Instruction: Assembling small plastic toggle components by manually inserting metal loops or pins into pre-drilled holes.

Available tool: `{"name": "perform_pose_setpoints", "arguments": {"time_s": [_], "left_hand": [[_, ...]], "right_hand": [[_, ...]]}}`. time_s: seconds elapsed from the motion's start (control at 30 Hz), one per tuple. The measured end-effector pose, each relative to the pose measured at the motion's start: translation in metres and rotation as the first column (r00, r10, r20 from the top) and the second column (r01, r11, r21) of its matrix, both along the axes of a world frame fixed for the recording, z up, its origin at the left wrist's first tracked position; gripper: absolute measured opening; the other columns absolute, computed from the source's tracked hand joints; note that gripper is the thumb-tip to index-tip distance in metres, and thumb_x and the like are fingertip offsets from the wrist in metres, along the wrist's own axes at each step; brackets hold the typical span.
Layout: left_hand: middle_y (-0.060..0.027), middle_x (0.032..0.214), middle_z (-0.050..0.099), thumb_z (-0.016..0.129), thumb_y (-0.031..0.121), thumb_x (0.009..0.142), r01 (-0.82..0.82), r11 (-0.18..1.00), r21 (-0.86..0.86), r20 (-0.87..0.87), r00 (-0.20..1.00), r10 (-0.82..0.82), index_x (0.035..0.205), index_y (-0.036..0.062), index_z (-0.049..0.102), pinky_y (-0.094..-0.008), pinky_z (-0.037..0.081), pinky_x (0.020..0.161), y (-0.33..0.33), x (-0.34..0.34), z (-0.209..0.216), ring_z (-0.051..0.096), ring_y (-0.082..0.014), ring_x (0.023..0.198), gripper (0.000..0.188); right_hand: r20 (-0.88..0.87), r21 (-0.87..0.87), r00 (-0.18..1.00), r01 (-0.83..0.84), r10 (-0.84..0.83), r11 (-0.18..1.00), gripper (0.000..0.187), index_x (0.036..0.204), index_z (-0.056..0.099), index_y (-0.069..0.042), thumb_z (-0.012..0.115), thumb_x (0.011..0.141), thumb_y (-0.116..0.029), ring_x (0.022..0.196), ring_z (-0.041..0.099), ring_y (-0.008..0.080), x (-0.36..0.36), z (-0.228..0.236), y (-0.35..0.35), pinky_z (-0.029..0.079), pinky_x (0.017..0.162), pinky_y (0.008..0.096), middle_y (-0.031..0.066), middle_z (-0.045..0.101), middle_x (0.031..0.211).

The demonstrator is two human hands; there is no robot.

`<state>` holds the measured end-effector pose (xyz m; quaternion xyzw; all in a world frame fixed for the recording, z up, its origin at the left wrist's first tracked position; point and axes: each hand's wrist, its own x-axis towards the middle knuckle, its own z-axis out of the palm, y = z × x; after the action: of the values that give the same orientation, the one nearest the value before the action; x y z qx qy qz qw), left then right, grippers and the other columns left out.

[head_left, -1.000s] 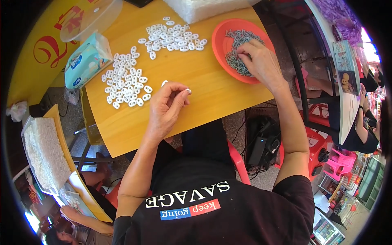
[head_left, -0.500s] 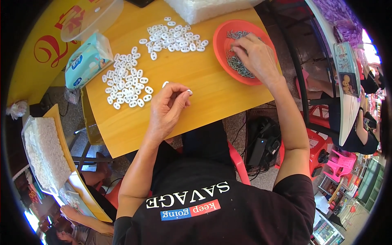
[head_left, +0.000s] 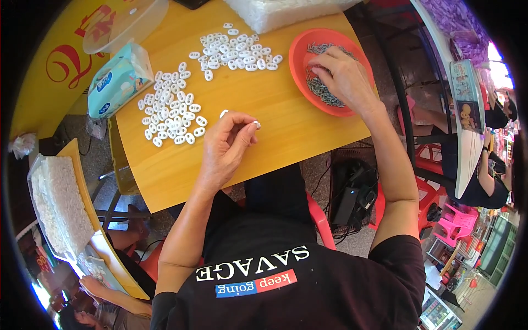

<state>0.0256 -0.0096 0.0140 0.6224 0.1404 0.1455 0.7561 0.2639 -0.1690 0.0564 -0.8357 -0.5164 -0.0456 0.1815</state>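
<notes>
Above the front part of the yellow table [head_left: 297, 140], my left hand [head_left: 224, 148] pinches a small white oval piece [head_left: 257, 125] between thumb and index finger. Another white piece [head_left: 223, 113] shows partly behind its knuckles. My right hand [head_left: 350, 82] reaches into the orange-red bowl [head_left: 297, 60], its fingers bent and drawn together over many small grey metal screws [head_left: 324, 93]. What its fingertips grip, if anything, is too small to make out. Two-holed white oval pieces lie in a group at the left [head_left: 171, 113] and in another at the back [head_left: 236, 52].
A blue-and-white tissue pack [head_left: 121, 80] stands at the table's left edge, near a clear plastic tub [head_left: 124, 25]. A large bag of white pieces [head_left: 280, 14] lies at the back. On the left, another person's hand [head_left: 94, 287] rests by a side table. Red stools [head_left: 429, 192] stand at right.
The fingers of my right hand have shifted slightly among the screws in the bowl. My left hand keeps its pinch on the white piece, nearly still.
</notes>
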Motion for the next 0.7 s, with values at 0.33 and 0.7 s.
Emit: {"name": "perform_pose_setpoints", "arguments": {"time_s": [0.33,0.7], "left_hand": [[-0.0009,0.085,0.057,0.058,0.004,0.095,-0.002,1.0,0.0,-0.015,1.0,0.002,0.1,-0.0018,0.059,-0.0203,0.046,0.065,0.001,0.0,0.0,0.056,-0.0065,0.073,0.007],[-0.0012,0.086,0.058,0.058,0.003,0.095,-0.001,1.0,0.001,-0.009,1.0,0.001,0.1,-0.0019,0.059,-0.0201,0.046,0.065,0.0,0.0,0.0,0.056,-0.0066,0.073,0.007]], "right_hand": [[0.007,-0.028,0.999,0.043,-0.043,0.999,0.01,0.091,0.068,-0.009,0.064,0.086,-0.017,0.082,0.064,0.0321,0.004,-0.002,0.0,0.052,0.069,0.0435,0.0093,0.062,0.089],[0.033,-0.101,0.999,0.011,-0.008,0.995,0.012,0.098,0.067,-0.008,0.063,0.088,-0.012,0.084,0.062,0.0317,0.012,-0.012,0.009,0.051,0.07,0.0396,0.0092,0.062,0.092]]}}
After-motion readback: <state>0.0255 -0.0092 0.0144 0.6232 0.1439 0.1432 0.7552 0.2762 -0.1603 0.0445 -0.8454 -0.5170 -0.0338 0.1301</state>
